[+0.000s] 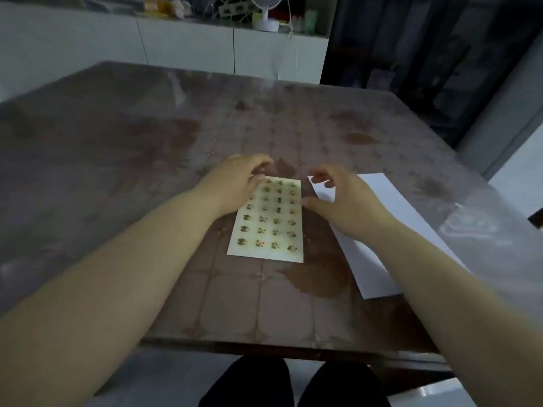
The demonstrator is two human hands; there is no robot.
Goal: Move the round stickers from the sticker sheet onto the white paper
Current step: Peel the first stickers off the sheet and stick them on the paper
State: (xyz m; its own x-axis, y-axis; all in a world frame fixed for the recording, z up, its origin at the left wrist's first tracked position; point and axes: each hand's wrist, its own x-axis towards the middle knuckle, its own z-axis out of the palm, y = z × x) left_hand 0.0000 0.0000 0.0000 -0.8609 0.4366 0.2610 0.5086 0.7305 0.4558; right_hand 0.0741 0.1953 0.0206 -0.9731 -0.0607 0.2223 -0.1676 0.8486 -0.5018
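A pale sticker sheet (269,224) with several rows of small round flower stickers lies flat on the brown table (147,160). My left hand (235,183) rests on the sheet's far left corner, fingers curled at its top edge. My right hand (343,198) hovers over the gap between the sheet and the white paper (396,212), fingers loosely curled and holding nothing, the thumb near the sheet's right edge. The white paper lies to the right, partly under my right hand and forearm. I see no sticker on the paper.
The table carries a glossy patterned cover. A white cabinet (188,48) stands behind it with a small white fan (266,13) and clutter on top. My knees (293,383) show below the table's near edge.
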